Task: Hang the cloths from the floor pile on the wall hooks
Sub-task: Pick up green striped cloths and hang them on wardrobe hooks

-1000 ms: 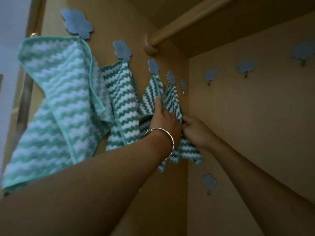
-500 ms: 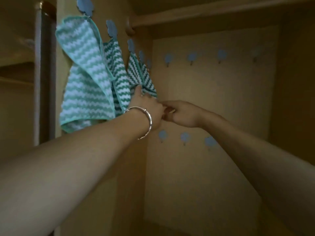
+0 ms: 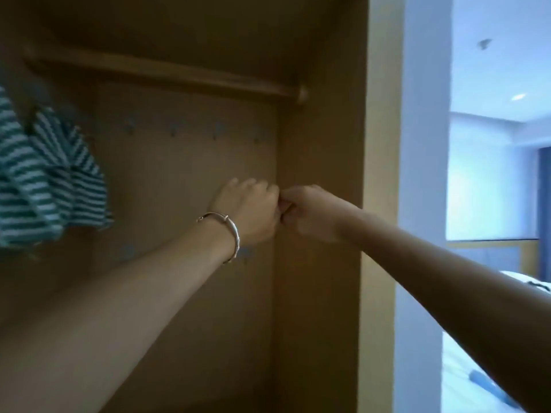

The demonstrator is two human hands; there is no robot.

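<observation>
Green-and-white zigzag cloths [image 3: 50, 186] hang at the far left of the wardrobe, partly cut off by the frame edge. My left hand [image 3: 247, 210], with a silver bracelet on its wrist, and my right hand [image 3: 310, 213] meet in mid-air in front of the back right corner. Both have curled fingers, their knuckles touch, and no cloth shows in either. A row of small blue hooks [image 3: 219, 129] runs blurred along the back wall above my hands, all bare. Two more blue hooks [image 3: 126, 251] sit lower down. The floor pile is out of view.
A wooden hanging rail [image 3: 167, 76] crosses the top of the wardrobe. The right side panel [image 3: 322, 144] stands just behind my right hand. Beyond the wardrobe's front edge, a bright room with a white bed [image 3: 477, 368] shows at the right.
My view has swung right, away from the hung cloths. Both hands have left the cloths and moved together toward the back right corner, holding no cloth.
</observation>
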